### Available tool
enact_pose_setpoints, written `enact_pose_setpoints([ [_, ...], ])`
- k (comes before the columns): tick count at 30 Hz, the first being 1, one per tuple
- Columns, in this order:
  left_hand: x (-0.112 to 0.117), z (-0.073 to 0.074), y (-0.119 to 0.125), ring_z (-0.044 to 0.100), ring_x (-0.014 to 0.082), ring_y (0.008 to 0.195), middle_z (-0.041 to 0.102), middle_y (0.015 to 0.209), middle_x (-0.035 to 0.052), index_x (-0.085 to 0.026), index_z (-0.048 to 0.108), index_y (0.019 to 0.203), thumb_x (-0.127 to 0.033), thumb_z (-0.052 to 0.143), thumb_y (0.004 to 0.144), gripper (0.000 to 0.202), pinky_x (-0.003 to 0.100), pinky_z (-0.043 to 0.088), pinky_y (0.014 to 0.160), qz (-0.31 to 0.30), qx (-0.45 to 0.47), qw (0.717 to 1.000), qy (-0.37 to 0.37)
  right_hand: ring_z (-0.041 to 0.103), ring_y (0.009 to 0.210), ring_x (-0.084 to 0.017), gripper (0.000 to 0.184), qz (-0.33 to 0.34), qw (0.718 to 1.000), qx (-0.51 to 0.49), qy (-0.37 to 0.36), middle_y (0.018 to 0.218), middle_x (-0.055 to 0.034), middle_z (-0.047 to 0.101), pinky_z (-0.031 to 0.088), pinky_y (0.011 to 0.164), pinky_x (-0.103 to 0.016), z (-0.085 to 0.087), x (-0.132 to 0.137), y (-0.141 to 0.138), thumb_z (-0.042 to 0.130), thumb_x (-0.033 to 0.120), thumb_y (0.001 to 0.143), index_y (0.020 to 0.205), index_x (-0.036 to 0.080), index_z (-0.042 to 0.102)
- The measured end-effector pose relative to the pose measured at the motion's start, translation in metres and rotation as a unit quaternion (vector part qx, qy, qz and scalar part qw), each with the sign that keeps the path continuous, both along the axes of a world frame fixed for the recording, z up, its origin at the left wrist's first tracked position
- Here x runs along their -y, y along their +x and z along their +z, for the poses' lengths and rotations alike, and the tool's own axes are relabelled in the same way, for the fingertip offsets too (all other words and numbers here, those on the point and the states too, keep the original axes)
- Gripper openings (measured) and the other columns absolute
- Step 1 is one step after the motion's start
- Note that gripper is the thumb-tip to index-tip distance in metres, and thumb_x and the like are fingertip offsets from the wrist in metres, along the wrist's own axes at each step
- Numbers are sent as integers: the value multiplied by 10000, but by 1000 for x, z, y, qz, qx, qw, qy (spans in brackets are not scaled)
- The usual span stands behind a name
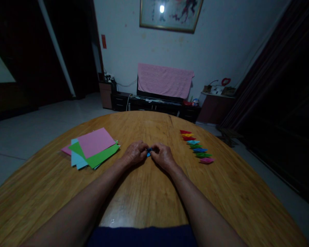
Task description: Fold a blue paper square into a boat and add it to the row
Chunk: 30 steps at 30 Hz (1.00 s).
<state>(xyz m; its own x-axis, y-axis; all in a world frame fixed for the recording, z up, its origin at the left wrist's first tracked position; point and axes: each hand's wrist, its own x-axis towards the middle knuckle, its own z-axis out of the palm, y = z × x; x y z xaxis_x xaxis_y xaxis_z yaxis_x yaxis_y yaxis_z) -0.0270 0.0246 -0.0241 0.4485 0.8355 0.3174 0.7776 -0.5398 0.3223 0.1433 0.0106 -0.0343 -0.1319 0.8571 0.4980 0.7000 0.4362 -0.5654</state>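
Observation:
Between my two hands is a small folded piece of blue paper (pixel 148 154), mostly covered by my fingers. My left hand (pixel 136 153) pinches its left side, and my right hand (pixel 162 155) pinches its right side. Both hands rest low over the middle of the table. To the right stands a row of several small folded paper boats (pixel 201 150) in red, orange, light blue, green, blue and pink. On the left lies a loose stack of coloured paper sheets (pixel 96 142), a pink one on top of green and light blue ones.
The round wooden table (pixel 134 202) curves away towards a low black cabinet (pixel 164 109). A pink towel (pixel 164 80) hangs over a screen there. A framed picture (pixel 170 15) is on the wall, and a dark curtain (pixel 257 61) hangs at the right.

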Motion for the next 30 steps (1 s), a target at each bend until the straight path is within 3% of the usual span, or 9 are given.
enact_pose_setpoints([
  [11,-8,0,-15,596,160,840,639,869,35,-237,750,962,-196,558,812,247,261,438,753,-75,10,997,-12,653,816,-168,205,135,990,-3,33,853,-40,720,492,758,-267,2,6,8,585,106,772,847,209,745],
  [23,-5,11,-17,602,168,865,656,894,64,-160,745,919,-136,520,783,264,263,445,800,-85,-5,996,-40,640,838,-158,231,148,985,70,49,912,-56,702,496,772,-264,4,10,10,572,89,806,892,207,751],
  [30,-1,15,-12,584,154,776,637,848,52,-175,742,867,-408,552,846,302,249,431,695,-70,19,995,-71,620,882,-171,245,153,983,95,38,943,-57,683,488,816,-296,3,11,12,561,83,811,901,217,745],
])
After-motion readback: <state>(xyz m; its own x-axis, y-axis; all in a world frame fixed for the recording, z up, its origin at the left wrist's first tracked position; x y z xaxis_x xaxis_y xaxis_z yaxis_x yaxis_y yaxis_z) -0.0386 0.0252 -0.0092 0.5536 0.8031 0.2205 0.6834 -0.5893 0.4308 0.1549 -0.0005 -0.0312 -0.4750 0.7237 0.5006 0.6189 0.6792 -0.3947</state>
